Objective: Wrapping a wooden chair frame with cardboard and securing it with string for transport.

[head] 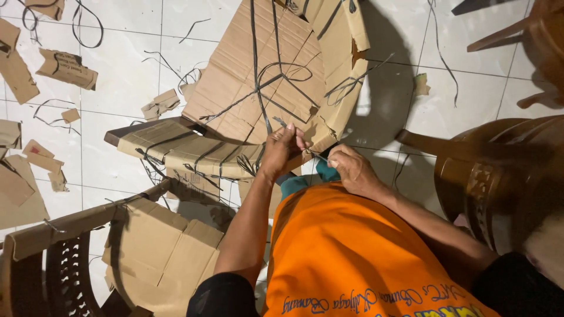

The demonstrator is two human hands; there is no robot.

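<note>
Cardboard sheeting (258, 82), brown and creased, wrapped a chair-shaped form in the middle of the view, bound by dark strapping (276, 73) that crossed its flattened panel in several lines. Left hand (281, 151) sat at the lower edge of that panel, fingers curled shut, pinching a strand of the strapping where it met the cardboard. Right hand (351, 169) lay just beside it, fingers closed in a loose fist around what looked like a thin strand or small tool; too small to tell which. Both forearms reached out over an orange shirt (346, 252). A second cardboard-covered piece (164, 252) stood at lower left, on a brown plastic chair (64, 270). Another brown chair (499, 176) stood at right, well apart from the hands. Torn cardboard scraps (64, 67) and loose strap offcuts lay scattered over the white tiled floor (123, 82).
</note>
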